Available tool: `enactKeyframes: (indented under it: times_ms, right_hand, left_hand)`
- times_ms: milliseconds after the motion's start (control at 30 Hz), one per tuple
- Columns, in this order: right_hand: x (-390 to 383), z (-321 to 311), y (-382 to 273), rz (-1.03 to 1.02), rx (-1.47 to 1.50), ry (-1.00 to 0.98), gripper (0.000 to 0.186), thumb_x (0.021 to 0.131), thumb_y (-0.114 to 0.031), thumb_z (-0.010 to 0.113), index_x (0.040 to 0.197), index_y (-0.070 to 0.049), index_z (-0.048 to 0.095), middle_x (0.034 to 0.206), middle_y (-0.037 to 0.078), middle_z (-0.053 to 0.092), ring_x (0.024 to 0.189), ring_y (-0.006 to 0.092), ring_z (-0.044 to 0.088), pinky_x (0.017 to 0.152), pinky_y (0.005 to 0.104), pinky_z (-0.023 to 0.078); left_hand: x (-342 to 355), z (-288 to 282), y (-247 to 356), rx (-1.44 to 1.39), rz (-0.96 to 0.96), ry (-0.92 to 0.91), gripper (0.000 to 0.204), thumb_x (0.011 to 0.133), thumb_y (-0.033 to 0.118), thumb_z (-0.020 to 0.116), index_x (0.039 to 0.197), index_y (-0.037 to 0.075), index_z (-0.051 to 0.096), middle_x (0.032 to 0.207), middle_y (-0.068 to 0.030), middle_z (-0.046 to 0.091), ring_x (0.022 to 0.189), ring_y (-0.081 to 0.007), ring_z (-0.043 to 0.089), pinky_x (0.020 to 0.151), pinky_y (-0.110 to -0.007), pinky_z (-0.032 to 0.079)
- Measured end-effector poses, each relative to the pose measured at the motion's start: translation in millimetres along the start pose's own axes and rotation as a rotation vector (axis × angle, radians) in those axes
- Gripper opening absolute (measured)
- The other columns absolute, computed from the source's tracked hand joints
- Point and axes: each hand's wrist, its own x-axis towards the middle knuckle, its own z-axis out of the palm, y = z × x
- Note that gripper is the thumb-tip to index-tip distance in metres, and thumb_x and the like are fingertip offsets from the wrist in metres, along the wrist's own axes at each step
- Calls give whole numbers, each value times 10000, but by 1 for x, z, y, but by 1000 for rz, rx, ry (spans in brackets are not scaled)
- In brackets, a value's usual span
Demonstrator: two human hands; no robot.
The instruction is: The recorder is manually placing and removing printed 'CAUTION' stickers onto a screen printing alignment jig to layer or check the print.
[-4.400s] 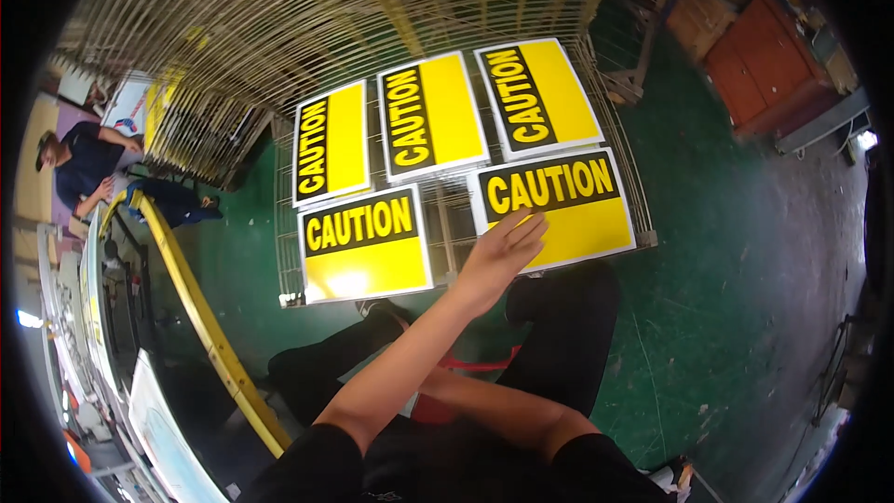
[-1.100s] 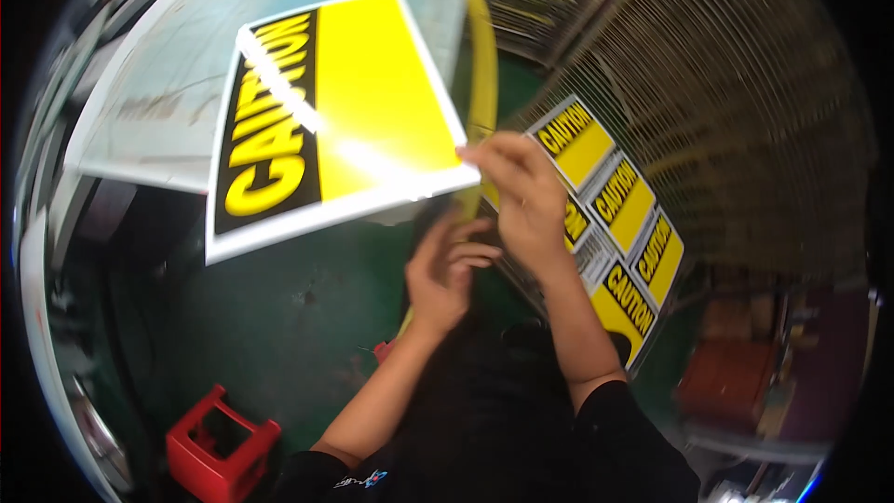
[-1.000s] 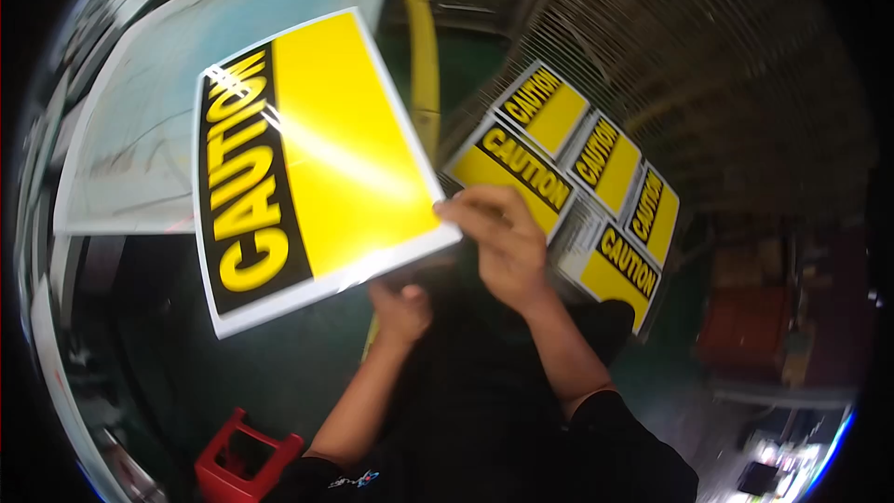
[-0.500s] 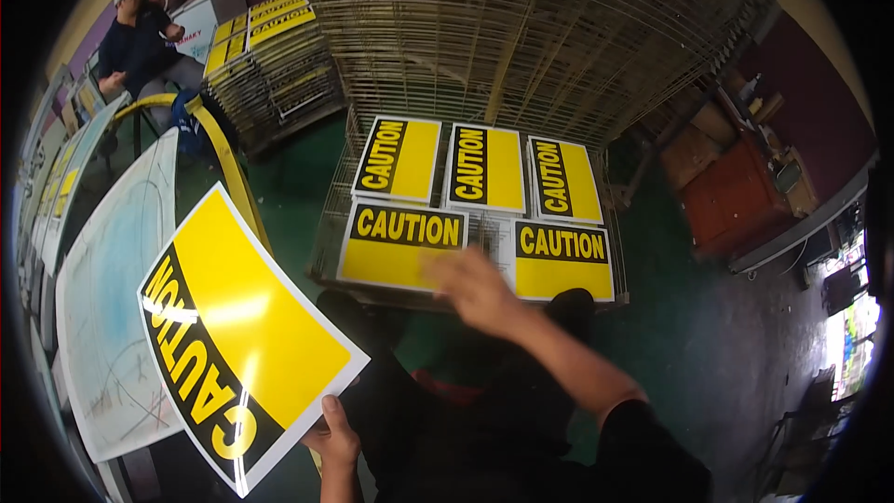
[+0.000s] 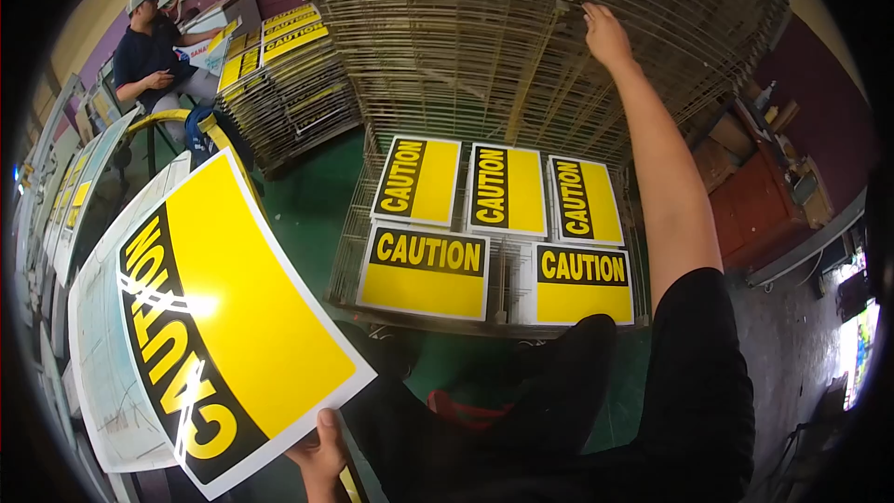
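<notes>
Holding yel. sign [image 5: 265, 307] w/ L hand [image 5: 322, 455], R hand [image 5: 606, 35] well apart

The left hand [image 5: 321, 458] grips a yellow-and-black sign [image 5: 270, 303] by its near edge; the right hand [image 5: 607, 37] is up near raised wire shelves [image 5: 447, 61]. Below, five similar signs [image 5: 424, 291] line the wire rack's [image 5: 350, 270] far and near edges.

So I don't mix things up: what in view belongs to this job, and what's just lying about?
Job: yellow sign in left hand; five similar signs on wire rack; raised shelves near right hand.
Seemingly lying about: reddish cabinet; brown carton.
</notes>
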Motion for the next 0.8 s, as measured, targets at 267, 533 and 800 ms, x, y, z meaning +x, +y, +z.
enactKeyframes:
  times_ms: [267, 533, 800]
  right_hand:
    - [-109, -24, -50, -117, 95, 17, 221, 982, -191, 485, 1119, -113, 641, 1050, 114, 639, 930, 367, 627, 785, 455, 531]
    - [-389, -104, -135, 285, 364, -514, 141, 909, -123, 559, 960, -71, 679, 968, 133, 670, 906, 369, 642, 779, 432, 514]
    - [-556, -40, -128, 336, 380, -876, 133, 900, -213, 603, 876, -99, 667, 874, 133, 662, 843, 374, 632, 714, 468, 501]
  left_hand:
    - [4, -66, 15, 81, -4, 401, 611, 922, 106, 634, 1443, -25, 341, 1367, -172, 498, 1180, -224, 514, 1005, -355, 395]
    - [11, -136, 7, 201, 335, 185, 592, 913, 60, 609, 1436, -19, 344, 1406, -168, 450, 1277, -267, 451, 1085, -457, 339]
    - [32, -44, 41, -167, 156, -129, 516, 941, 44, 556, 1407, -53, 356, 1279, -167, 535, 1090, -198, 549, 929, -341, 441]
